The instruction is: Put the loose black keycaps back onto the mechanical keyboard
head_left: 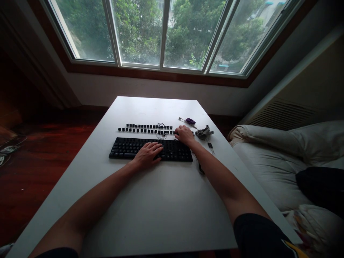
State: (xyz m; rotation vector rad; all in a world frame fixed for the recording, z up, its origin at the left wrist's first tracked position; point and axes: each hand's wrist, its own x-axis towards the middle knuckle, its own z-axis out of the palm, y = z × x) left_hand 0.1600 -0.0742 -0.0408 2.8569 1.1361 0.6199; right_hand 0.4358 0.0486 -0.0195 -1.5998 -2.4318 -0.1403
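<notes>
A black keyboard (126,147) lies across the middle of a white table (150,211). My left hand (147,154) rests flat on the keyboard's middle, fingers stretched out. My right hand (184,134) is at the keyboard's far right corner, fingers curled down by the right end of two rows of loose black keycaps (139,128). What those fingers hold, if anything, is hidden. A wire keycap puller (161,135) lies between the keycap rows and the keyboard.
A purple brush (189,121), a grey crumpled cloth (204,132) and a small black item (210,145) lie right of my right hand. A white cushioned seat (271,157) flanks the table's right edge. A window (166,32) is behind, dark wood floor (40,161) to the left.
</notes>
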